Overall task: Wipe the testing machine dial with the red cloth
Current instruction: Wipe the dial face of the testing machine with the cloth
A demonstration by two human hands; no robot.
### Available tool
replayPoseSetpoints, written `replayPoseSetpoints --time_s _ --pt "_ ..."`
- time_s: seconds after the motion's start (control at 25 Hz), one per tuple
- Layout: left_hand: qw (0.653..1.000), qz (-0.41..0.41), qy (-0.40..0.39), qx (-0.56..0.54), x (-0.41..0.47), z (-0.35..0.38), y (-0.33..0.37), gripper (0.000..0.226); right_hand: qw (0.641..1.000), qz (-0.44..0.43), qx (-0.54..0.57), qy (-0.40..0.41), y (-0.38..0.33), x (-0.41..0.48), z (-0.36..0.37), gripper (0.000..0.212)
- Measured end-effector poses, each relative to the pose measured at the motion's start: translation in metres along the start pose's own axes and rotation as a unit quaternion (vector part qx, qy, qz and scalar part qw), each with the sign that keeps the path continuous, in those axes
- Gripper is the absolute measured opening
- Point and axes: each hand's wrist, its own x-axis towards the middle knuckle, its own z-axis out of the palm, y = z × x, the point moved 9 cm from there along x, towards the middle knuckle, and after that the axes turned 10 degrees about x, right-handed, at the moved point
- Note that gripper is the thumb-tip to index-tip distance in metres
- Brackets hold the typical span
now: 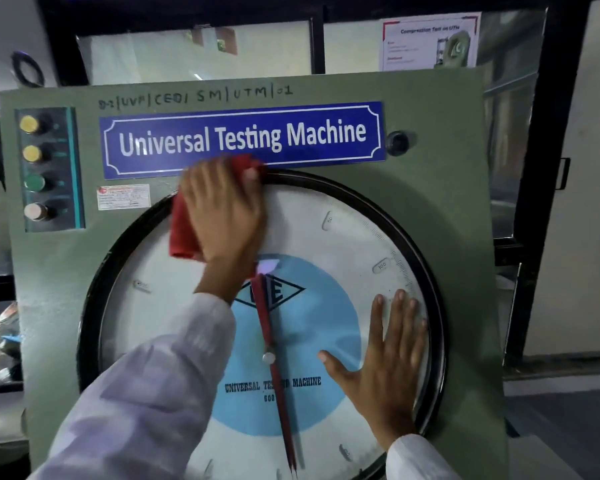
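The big round dial (343, 237) has a black rim, a white face, a light blue centre and a red pointer. It fills the lower middle of the green machine panel (447, 168). My left hand (222, 216) presses the red cloth (182, 230) flat against the dial's upper left, near the rim; the cloth sticks out to the left of and above my fingers. My right hand (388, 362) lies flat on the dial's right side with fingers spread, holding nothing.
A blue "Universal Testing Machine" sign (243, 138) sits just above the dial. A column of push buttons (35, 168) runs down the panel's upper left, and a dark knob (397, 143) sits at the upper right. Behind the machine are black-framed windows (317, 39).
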Motion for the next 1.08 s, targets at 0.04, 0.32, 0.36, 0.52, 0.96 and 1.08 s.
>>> replayPoseSetpoints --time_s 0.04,0.32,0.36,0.52,0.96,1.08 --pt "0.997 0.074 -0.013 -0.017 -0.006 0.006 0.042 0.035 1.000 0.000 -0.003 -0.004 -0.001 0.000 0.000 0.121" --pt "0.836 0.535 -0.116 -0.045 -0.147 0.038 0.225 0.046 1.000 0.008 -0.003 -0.024 0.005 -0.002 0.003 0.117" --pt "0.833 0.541 -0.108 -0.035 -0.145 0.039 0.222 0.051 1.000 0.009 -0.005 -0.025 0.005 -0.001 0.002 0.117" --pt "0.921 0.389 -0.027 -0.019 -0.068 0.028 0.145 0.061 1.000 0.008 0.001 -0.020 0.005 -0.001 -0.002 0.119" --pt "0.962 0.159 -0.222 -0.020 -0.001 -0.001 -0.052 0.107 0.998 0.024 -0.002 -0.056 0.002 0.002 -0.004 0.120" --pt "0.947 0.162 -0.270 -0.068 0.010 -0.010 -0.060 0.098 0.996 0.034 -0.011 -0.084 -0.004 0.003 -0.010 0.119"
